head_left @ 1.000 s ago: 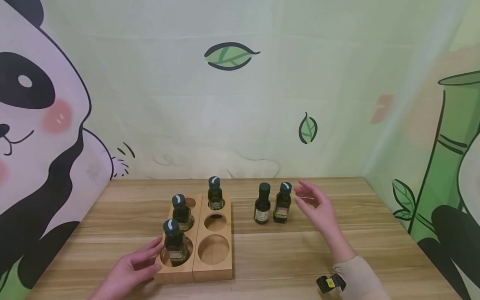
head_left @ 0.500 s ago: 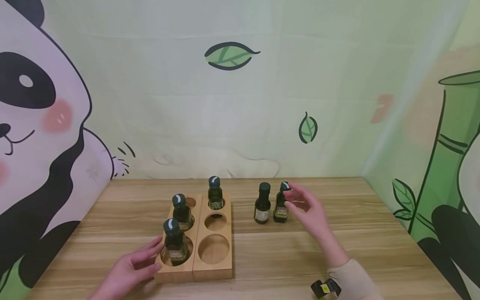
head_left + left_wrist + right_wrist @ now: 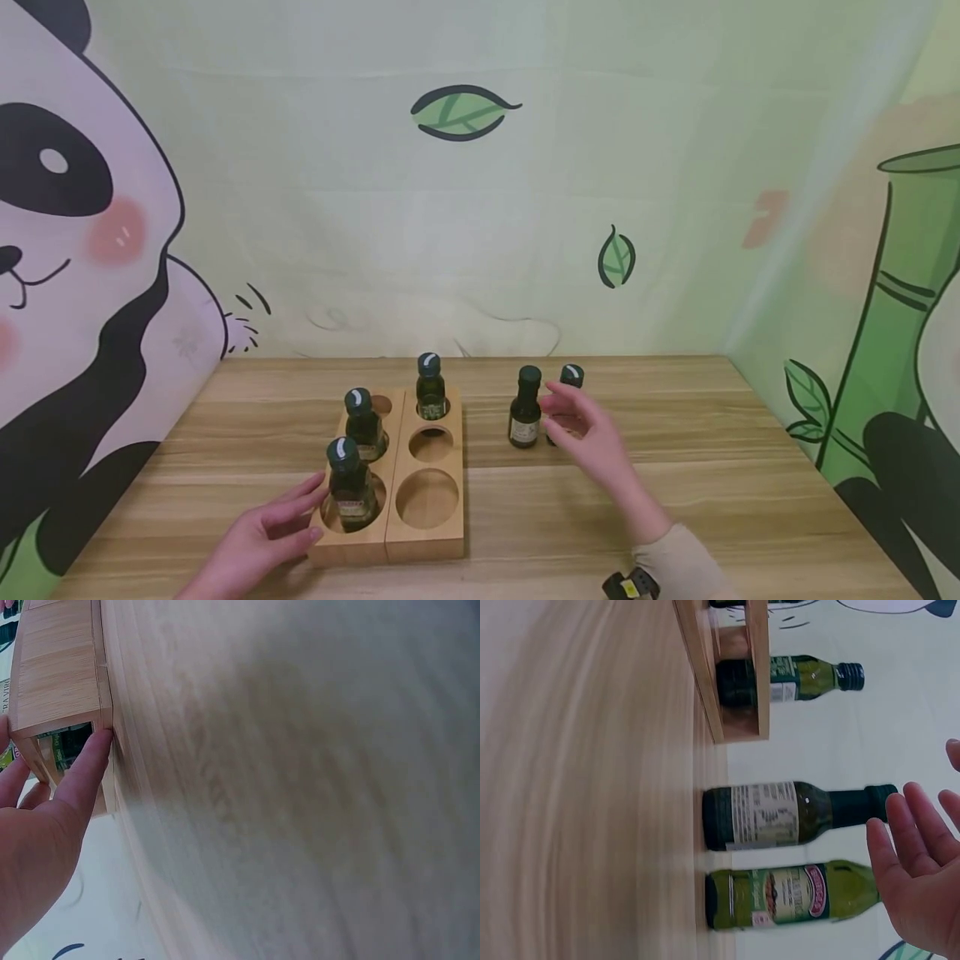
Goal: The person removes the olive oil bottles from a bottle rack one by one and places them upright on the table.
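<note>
Left hand and right hand well apart, fingers relaxed.

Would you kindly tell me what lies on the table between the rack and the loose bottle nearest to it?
Nothing but bare tabletop lies between the rack and that bottle; the head view shows this.

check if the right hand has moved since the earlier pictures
Yes, to the left: in the head view, the right hand is now nearer the wooden rack, which stayed put.

Smooth wooden rack — glossy glass bottles with paper labels — wood-grained tabletop, creased cloth backdrop.
</note>
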